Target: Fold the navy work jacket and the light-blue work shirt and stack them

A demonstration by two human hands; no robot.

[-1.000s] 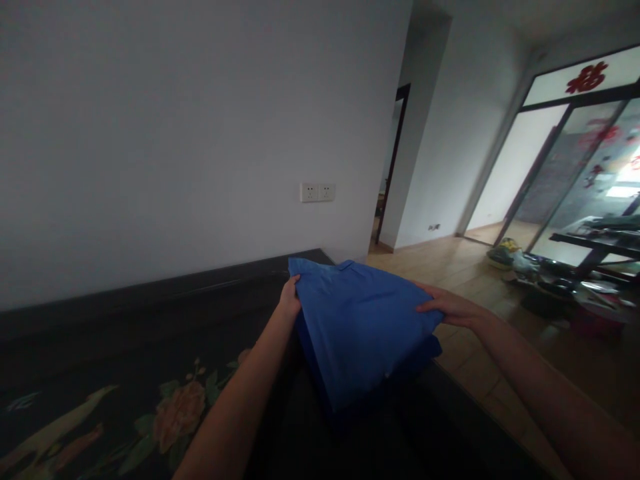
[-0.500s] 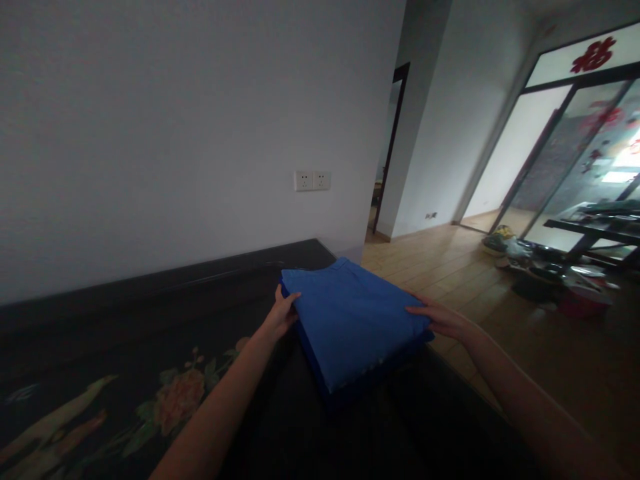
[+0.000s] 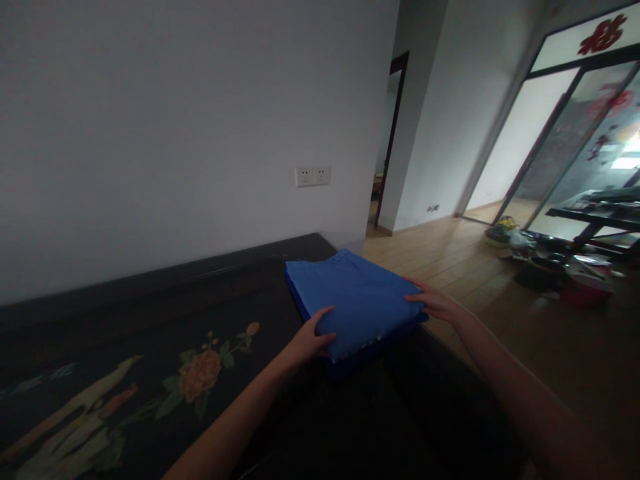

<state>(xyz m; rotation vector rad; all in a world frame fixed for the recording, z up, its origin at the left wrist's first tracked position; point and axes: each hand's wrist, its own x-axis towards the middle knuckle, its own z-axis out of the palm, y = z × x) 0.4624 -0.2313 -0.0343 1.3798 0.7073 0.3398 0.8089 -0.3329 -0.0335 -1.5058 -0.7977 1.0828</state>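
A folded blue garment [image 3: 353, 297] lies flat on the far right corner of a dark table [image 3: 150, 320] painted with flowers and birds. My left hand [image 3: 310, 340] rests on the garment's near left edge, thumb on top and fingers spread. My right hand [image 3: 433, 301] lies flat on its right edge, fingers stretched over the cloth. Neither hand lifts the garment off the surface.
A white wall with a double socket [image 3: 313, 176] runs behind the table. To the right are a wooden floor [image 3: 450, 267], a dark doorway [image 3: 387, 140], glass sliding doors [image 3: 565, 133] and clutter with a low table [image 3: 575, 247].
The garment went from tilted up in both hands to lying flat on the table. My left hand slid from its far left edge to the near left edge.
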